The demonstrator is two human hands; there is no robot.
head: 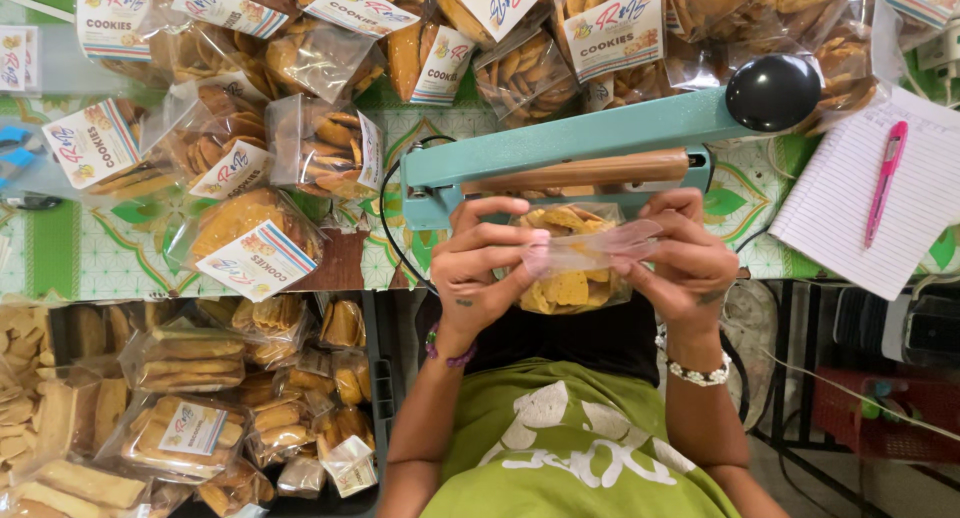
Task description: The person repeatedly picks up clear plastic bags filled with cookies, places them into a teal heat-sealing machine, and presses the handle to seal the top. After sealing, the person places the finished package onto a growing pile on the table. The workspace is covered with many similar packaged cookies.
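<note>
Both the left hand (478,263) and right hand (685,258) pinch the cookie bag (572,263) mouth; crumbs between fingertips (likely) could spoil the seal under the heat sealer (580,153).

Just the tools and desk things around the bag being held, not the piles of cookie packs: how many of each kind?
Clear bag of cookies held by left hand and right hand: 1
Teal heat sealer with black knob: 1
Lined notepad: 1
Pink pen: 1
Total: 4
</note>
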